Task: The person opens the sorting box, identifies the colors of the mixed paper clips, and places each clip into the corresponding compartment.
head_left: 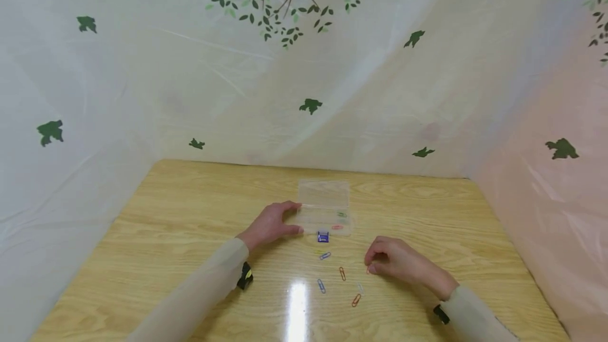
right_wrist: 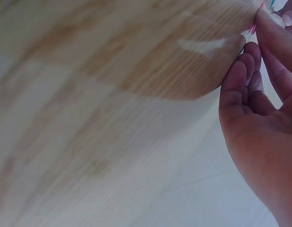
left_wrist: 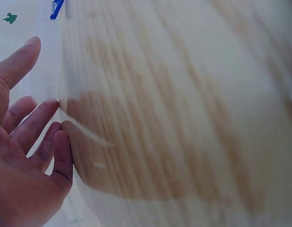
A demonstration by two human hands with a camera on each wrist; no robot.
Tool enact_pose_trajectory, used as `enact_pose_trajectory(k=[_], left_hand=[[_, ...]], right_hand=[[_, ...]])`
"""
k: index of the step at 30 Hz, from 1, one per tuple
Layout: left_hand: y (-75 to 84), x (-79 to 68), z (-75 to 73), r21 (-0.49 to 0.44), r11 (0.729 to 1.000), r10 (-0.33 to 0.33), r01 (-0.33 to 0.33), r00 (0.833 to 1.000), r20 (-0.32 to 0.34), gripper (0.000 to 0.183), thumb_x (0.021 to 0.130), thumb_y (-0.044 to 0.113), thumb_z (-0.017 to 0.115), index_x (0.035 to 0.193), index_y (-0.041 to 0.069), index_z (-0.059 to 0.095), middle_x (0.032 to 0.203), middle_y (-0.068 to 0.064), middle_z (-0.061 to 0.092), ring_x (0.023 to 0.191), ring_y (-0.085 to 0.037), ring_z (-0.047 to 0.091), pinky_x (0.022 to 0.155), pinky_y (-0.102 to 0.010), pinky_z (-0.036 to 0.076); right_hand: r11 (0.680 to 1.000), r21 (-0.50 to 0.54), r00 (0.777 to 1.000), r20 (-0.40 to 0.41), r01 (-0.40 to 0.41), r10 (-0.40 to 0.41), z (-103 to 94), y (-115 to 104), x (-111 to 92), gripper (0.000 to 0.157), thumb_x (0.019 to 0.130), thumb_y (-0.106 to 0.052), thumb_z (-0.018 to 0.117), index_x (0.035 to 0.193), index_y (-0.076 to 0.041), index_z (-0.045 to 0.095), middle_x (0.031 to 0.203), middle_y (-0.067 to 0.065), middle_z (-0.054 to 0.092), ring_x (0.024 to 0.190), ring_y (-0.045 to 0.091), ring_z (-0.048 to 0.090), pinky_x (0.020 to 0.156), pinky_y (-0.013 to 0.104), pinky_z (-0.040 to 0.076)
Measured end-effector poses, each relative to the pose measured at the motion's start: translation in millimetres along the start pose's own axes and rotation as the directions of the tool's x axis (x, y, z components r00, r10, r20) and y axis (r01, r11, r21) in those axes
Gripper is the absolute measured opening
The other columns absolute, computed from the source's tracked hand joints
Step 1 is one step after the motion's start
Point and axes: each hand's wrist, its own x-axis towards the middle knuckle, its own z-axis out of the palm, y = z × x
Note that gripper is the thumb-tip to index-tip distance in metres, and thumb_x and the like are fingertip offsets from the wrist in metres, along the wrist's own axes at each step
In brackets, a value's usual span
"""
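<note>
A clear plastic box (head_left: 324, 220) lies with its lid (head_left: 324, 194) folded back toward the wall. My left hand (head_left: 273, 226) rests at the box's left side, thumb at the front corner and fingers near the hinge, all spread. A green paper clip (head_left: 342, 214) and a pink paper clip (head_left: 337, 227) lie in the box. A blue clasp (head_left: 323, 237) shows at its front edge. To the right, close over the table, my right hand (head_left: 396, 260) pinches a pinkish-red paper clip (right_wrist: 253, 28) between thumb and forefinger, mostly covered by the fingertips.
Loose paper clips lie in front of the box: a blue one (head_left: 321, 286), another blue one (head_left: 325, 255) beside a yellow one, an orange-red one (head_left: 342, 274), a red one (head_left: 356, 300) and a pale one (head_left: 360, 287). Curtains with leaf prints (head_left: 311, 105) enclose the wooden table (head_left: 214, 189).
</note>
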Motion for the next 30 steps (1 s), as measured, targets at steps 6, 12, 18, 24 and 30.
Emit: enact_pose_trajectory(k=[6,12,18,24,30], left_hand=[[0.7,1.4,-0.1,-0.001,1.000,-0.001,0.001,1.000,0.002,0.069,0.088,0.030,0.085,0.147,0.009,0.056,0.151,-0.012,0.055,0.143,-0.035,0.047,0.120,-0.051,0.035],[0.7,0.5,0.4,0.004,1.000,-0.002,0.002,1.000,-0.003,0.069,0.088,0.030,0.084,0.147,0.008,0.056,0.150,-0.013,0.056,0.142,-0.035,0.047,0.120,-0.050,0.036],[1.7,0.1,0.6,0.000,1.000,-0.004,0.004,1.000,-0.012,0.069,0.088,0.030,0.084,0.147,0.009,0.056,0.150,-0.012,0.056,0.142,-0.034,0.047,0.121,-0.050,0.034],[1.6,-0.8,0.9,0.007,1.000,-0.001,0.001,1.000,-0.018,0.068,0.088,0.030,0.084,0.147,0.009,0.056,0.150,-0.013,0.055,0.142,-0.036,0.047,0.120,-0.051,0.035],[1.2,0.2,1.9,0.010,1.000,0.000,0.000,1.000,-0.020,0.068,0.088,0.031,0.084,0.146,0.009,0.057,0.150,-0.013,0.056,0.142,-0.035,0.047,0.120,-0.051,0.036]], right_hand=[[0.998,0.000,0.998,0.032,-0.055,0.055,-1.6,0.6,1.0,0.012,0.092,-0.014,0.080,0.090,-0.023,0.072,0.094,-0.014,0.062,0.087,0.001,0.058,0.078,0.026,0.055],[0.997,0.005,0.995,0.065,-0.071,0.071,-1.9,-2.0,2.0,0.009,0.096,-0.015,0.075,0.092,-0.020,0.069,0.093,-0.014,0.060,0.085,0.001,0.054,0.075,0.024,0.053],[0.992,0.066,0.992,0.077,-0.108,0.103,-4.9,-4.6,-1.0,0.005,0.103,-0.018,0.065,0.099,-0.014,0.065,0.092,-0.009,0.062,0.083,0.003,0.054,0.071,0.023,0.051],[0.983,0.110,0.988,0.063,-0.147,0.141,-7.0,-8.1,-1.5,0.007,0.104,-0.018,0.062,0.101,-0.013,0.065,0.089,-0.006,0.064,0.080,0.004,0.056,0.069,0.024,0.053],[0.987,0.116,0.993,-0.036,-0.109,0.113,-8.6,-12.7,-1.6,0.007,0.103,-0.017,0.064,0.099,-0.013,0.066,0.089,-0.004,0.065,0.079,0.005,0.055,0.067,0.024,0.053]])
